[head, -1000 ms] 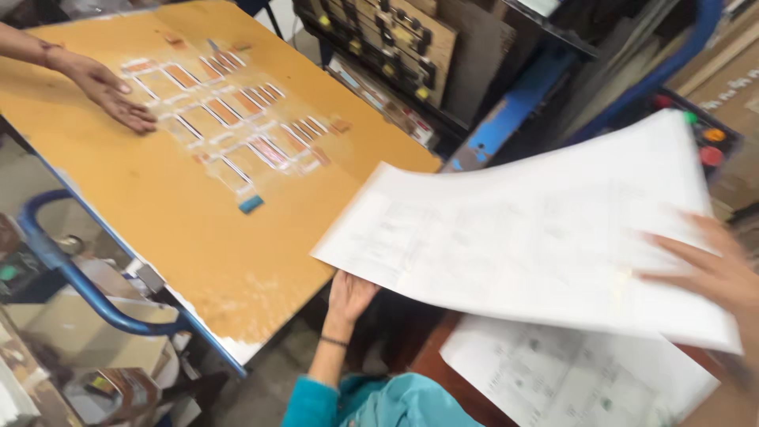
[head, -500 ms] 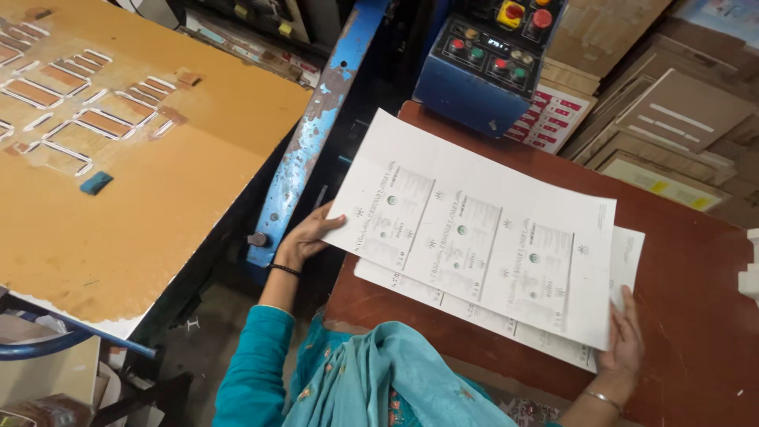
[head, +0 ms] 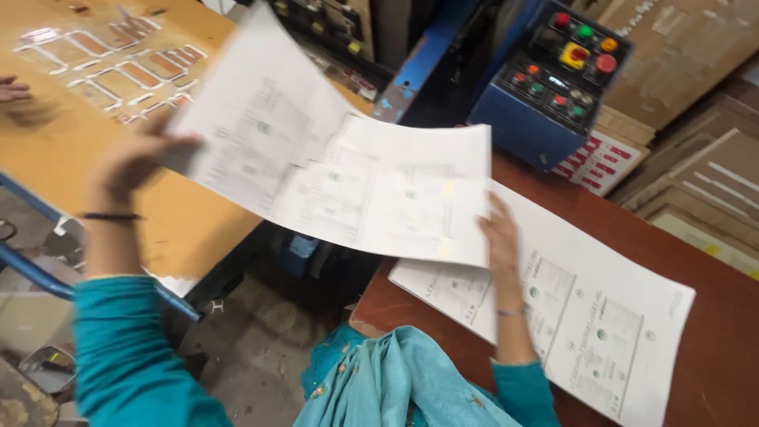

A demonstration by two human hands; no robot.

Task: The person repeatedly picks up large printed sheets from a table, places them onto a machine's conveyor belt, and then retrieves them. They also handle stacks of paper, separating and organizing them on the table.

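One printed sheet lifted between two hands

Left hand [head: 134, 154] grips the printed sheet [head: 340, 182] at its left edge, right hand [head: 500, 237] pinches its right edge; it hangs over the gap between orange board [head: 71, 150] and brown table [head: 711, 237]; one more sheet [head: 601, 332] lies flat, overhanging the table's near edge.

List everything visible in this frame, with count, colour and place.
printed sheet: one, white, held in the air between both hands
printed sheets on table: at least one, white, lower right
table: one, reddish brown, right
control box: one, blue with coloured buttons, top right
board: one, orange with taped rectangles, left
cardboard stacks: several, brown, far right
another person's hand: one, left edge
left hand: grips sheet's left edge
right hand: holds sheet's right edge
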